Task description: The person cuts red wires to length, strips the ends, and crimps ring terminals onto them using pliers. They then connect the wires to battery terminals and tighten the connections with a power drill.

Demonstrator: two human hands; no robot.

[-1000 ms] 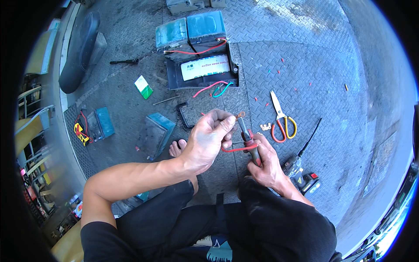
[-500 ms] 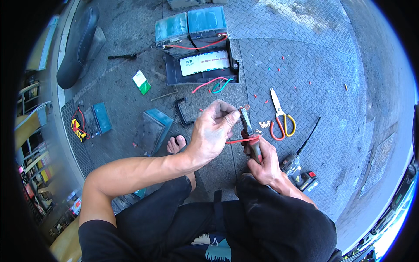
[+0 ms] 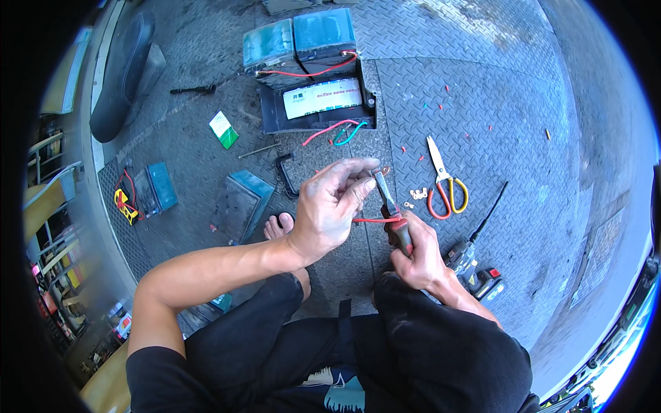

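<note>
My right hand is wrapped round pliers with red-and-grey handles, their jaws pointing away from me. My left hand is closed in a pinch at the jaw tips; what its fingertips hold is too small to make out. A small copper-coloured piece shows right beside the tips. From under the left hand a red wire runs across to the pliers by my right fingers. To the right lie scissors with red and yellow handles and several copper terminals.
Ahead stand teal-topped batteries by a black case with red and green wires. A cordless drill lies at right. A yellow meter, more batteries, a black clamp and a seat are at left.
My left hand has shifted slightly left, and its fingers are drawn together more at the jaw tips. The pliers have tilted a little; the right hand stays round them.
</note>
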